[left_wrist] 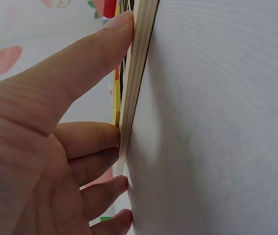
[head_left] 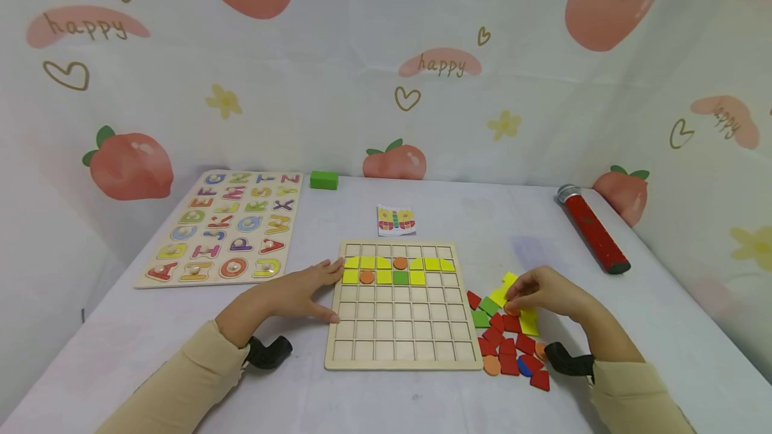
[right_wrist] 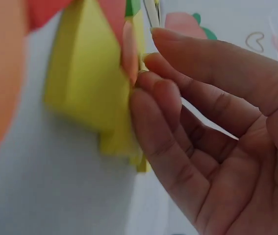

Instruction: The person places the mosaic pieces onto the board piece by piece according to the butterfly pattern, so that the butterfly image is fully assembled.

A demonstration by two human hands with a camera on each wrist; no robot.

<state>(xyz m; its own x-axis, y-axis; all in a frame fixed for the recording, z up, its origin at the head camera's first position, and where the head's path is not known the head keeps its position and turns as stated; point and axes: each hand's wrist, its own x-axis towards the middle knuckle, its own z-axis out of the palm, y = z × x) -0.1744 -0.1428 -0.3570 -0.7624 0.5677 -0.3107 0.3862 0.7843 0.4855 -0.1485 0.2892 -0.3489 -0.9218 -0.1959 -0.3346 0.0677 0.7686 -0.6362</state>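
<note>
A wooden grid board (head_left: pixel 398 330) lies in the middle of the table, with yellow pieces, orange discs and a green square (head_left: pixel 401 278) in its upper rows. My left hand (head_left: pixel 301 292) rests along the board's left side, thumb and fingertips touching its edge (left_wrist: pixel 138 63). My right hand (head_left: pixel 551 297) is over a pile of loose pieces right of the board. Its fingertips touch or nearly touch an orange disc (right_wrist: pixel 129 51) among yellow pieces (right_wrist: pixel 92 73); the thumb stands apart from the disc. Red pieces (head_left: pixel 508 345) and a blue piece (head_left: pixel 524 367) lie nearer me.
Behind the board lies a butterfly picture card (head_left: pixel 396 220). An alphabet puzzle board (head_left: pixel 205 233) is at the left, with a green block (head_left: pixel 324 180) beyond it. A red toy microphone (head_left: pixel 594 230) lies at the right. A printed cloth (head_left: pixel 338 86) hangs behind the table.
</note>
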